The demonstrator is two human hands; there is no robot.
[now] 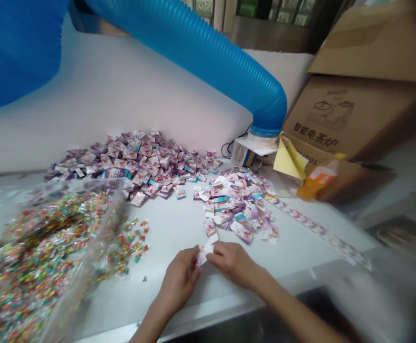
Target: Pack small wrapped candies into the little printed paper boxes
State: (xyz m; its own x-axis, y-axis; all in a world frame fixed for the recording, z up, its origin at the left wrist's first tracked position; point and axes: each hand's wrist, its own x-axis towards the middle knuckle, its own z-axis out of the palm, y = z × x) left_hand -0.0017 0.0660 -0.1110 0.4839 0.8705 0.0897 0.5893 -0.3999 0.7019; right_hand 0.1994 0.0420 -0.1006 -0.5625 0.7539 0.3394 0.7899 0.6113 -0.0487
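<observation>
While pinched between the fingertips of the bare left hand (pixel 179 281) and bare right hand (pixel 232 263), a small white-and-purple paper packet (pixel 202 256) is held in a narrow grip over a white table (pixel 179 305). Loose matching packets (pixel 236 205) are heaped just ahead; a clear plastic bag (pixel 100 205) of multicoloured wrapped sweets (pixel 32 281) is placed beside the left hand.

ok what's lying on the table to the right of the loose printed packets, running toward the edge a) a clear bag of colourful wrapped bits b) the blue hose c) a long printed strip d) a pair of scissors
c, the long printed strip runs from beside the loose printed packets across the white table toward its front right edge.
</observation>
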